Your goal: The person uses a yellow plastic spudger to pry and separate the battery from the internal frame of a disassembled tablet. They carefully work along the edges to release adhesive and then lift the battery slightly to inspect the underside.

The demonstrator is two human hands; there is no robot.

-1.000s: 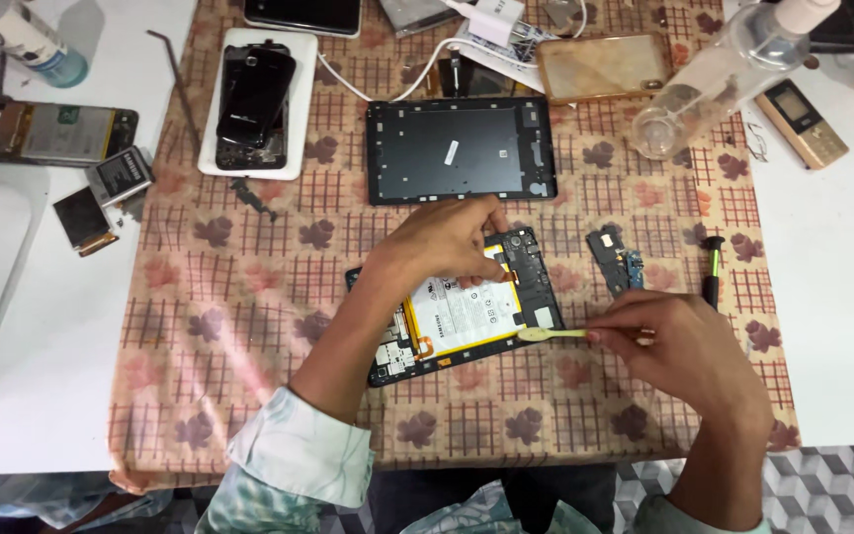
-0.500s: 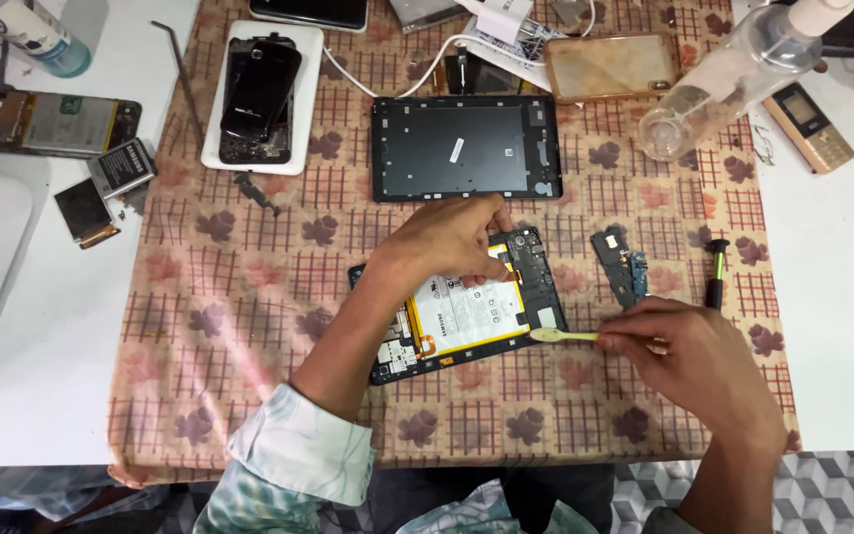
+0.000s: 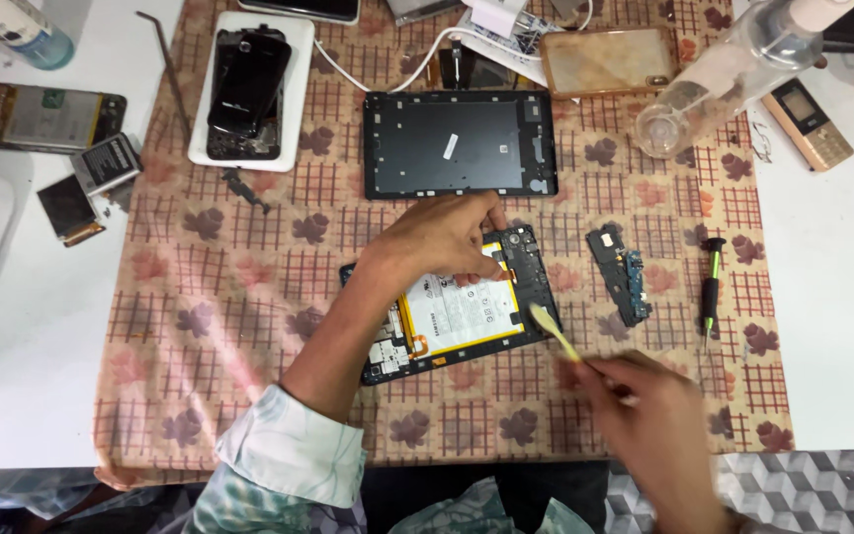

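An opened tablet (image 3: 462, 316) with a white, yellow-edged battery lies on the patterned cloth (image 3: 249, 297) in front of me. My left hand (image 3: 447, 237) presses down on its far edge, fingers spread over the top of the battery. My right hand (image 3: 659, 420) grips a pale yellow brush (image 3: 554, 331) by its handle. The brush head rests at the tablet's right edge, beside the dark frame.
The tablet's black back cover (image 3: 459, 143) lies just beyond. A small circuit board (image 3: 620, 272) and a black and green screwdriver (image 3: 709, 292) sit to the right. A clear bottle (image 3: 733, 69), several phones, a white tray (image 3: 249, 89) and a loose battery (image 3: 106, 163) surround the cloth.
My right hand has dropped lower and nearer to me. The brush now points diagonally up-left instead of lying level, its head still at the tablet's right edge. My left hand has stayed put.
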